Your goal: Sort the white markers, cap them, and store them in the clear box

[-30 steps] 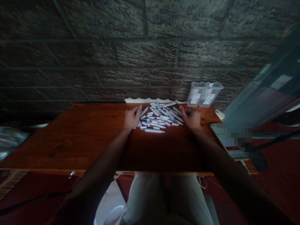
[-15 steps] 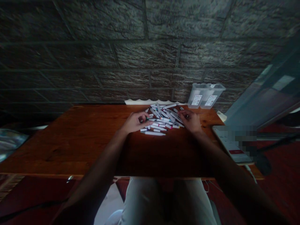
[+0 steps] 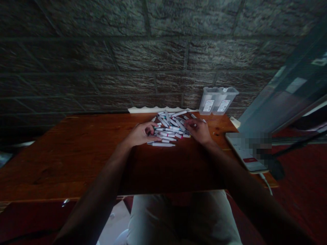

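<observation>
A loose pile of white and grey markers (image 3: 175, 128) lies on the wooden table, pointing in many directions, some with coloured ends. At its left edge is my left hand (image 3: 141, 133), thumb and fingers apart in a curve, touching the nearest markers. On the opposite side my right hand (image 3: 199, 131) rests against the pile with bent, parted fingers. Neither hand has a marker clearly gripped, though the fingertips are partly lost among the markers. One marker (image 3: 162, 144) lies along the front of the pile, nearly level with the table edge.
Two joined clear plastic cases (image 3: 218, 102) with labels stand at the back right by the brick wall (image 3: 114, 61). A white wavy-edged strip (image 3: 143, 110) lies behind the pile. A flat device (image 3: 246, 153), partly blurred out, sits at the right edge of the wooden table (image 3: 76, 153).
The camera view has shifted slightly, so everything appears a little further left. My right hand has moved slightly inward over the pile's right side. My left hand stays at the left edge.
</observation>
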### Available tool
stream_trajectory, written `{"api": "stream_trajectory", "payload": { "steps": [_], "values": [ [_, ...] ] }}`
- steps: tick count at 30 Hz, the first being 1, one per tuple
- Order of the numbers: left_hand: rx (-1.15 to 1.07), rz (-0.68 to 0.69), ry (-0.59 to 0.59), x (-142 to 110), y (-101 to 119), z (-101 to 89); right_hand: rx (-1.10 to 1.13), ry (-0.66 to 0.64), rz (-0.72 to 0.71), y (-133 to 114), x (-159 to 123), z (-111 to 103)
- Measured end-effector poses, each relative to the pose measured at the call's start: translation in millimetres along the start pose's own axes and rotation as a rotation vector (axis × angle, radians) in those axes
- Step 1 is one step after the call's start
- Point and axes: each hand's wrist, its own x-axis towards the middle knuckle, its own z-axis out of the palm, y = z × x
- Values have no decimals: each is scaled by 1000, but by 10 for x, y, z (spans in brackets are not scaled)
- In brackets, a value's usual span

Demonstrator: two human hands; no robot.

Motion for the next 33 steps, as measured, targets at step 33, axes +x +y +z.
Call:
{"api": "stream_trajectory", "payload": {
  "steps": [33],
  "values": [
    [-88,28,222,81,-60,108,-69,-116,35,-12,-45,80]
  ]
}}
